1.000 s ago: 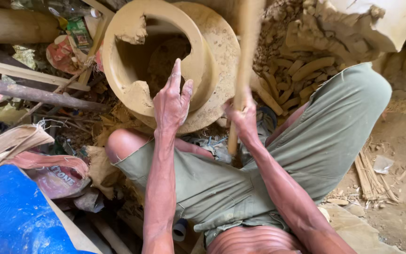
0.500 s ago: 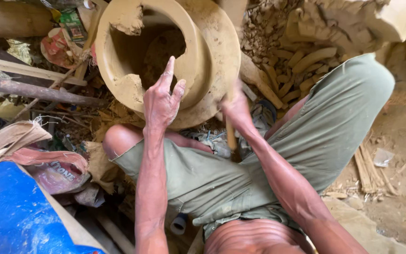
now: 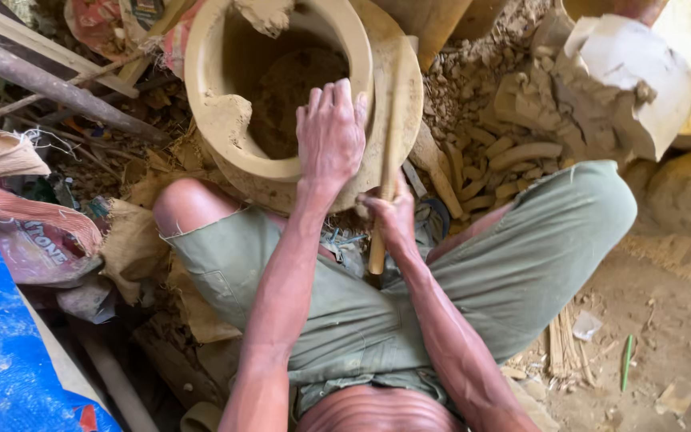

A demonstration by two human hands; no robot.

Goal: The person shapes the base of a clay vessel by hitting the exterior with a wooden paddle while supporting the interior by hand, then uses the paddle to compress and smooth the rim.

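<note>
Between your knees, your right hand (image 3: 393,218) is clenched on the wooden paddle (image 3: 388,152), now laid flat against the clay pot (image 3: 225,132) wall instead of raised. Your left hand (image 3: 331,136), fingers spread, has settled on the rim. Beyond lie clay lumps (image 3: 513,148) and sticks (image 3: 49,80); free room is scant.

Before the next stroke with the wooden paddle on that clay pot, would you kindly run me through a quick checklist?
1. Left hand steadies the clay pot, flat on its rim: ok.
2. Right hand closed around the wooden paddle: ok.
3. Paddle blade lies against the pot's outer wall: ok.
4. Left fingers clear of the paddle: ok, though close beside it.
5. Pot wall whole: not ok, the rim is broken open on the far left.
6. Pot seated firmly between the knees: cannot tell.
</note>
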